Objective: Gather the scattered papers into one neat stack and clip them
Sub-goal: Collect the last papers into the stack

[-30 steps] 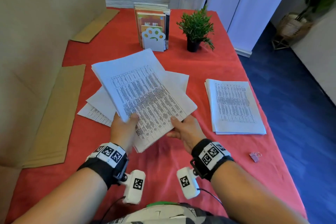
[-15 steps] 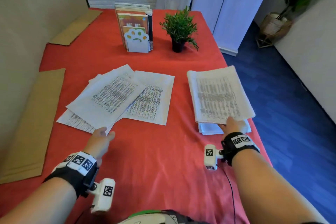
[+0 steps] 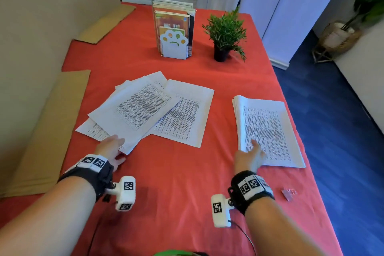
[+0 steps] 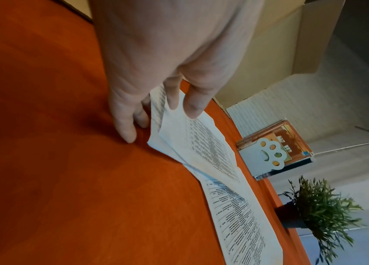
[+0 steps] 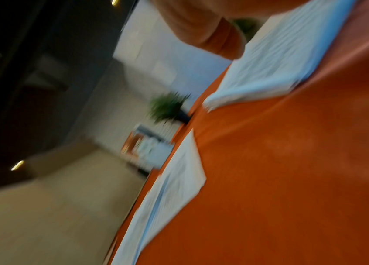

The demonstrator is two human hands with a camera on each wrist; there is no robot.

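Loose printed sheets [image 3: 141, 108] lie fanned and overlapping on the red tablecloth [image 3: 176, 183], left of centre. My left hand [image 3: 116, 147] rests on their near corner. In the left wrist view its fingers [image 4: 192, 107] lie on top of the sheets [image 4: 210, 152] and the thumb [image 4: 124, 129] touches the cloth beside them. A squared stack of papers [image 3: 268, 131] lies at the right. My right hand [image 3: 252, 151] has spread fingers on its near left corner. The right wrist view is blurred and shows the stack [image 5: 281, 53]. A small pink binder clip [image 3: 287, 193] lies near the right edge.
A paw-shaped book holder [image 3: 173, 45] with books and a potted plant [image 3: 225, 35] stand at the back. Cardboard sheets [image 3: 52, 122] lie along the left side. The table's right edge [image 3: 307, 151] drops to a blue floor.
Both hands held a bundle of sheets a second ago. The right hand carried it right, laid it on the stack and let go. The left hand moved to the fanned sheets.
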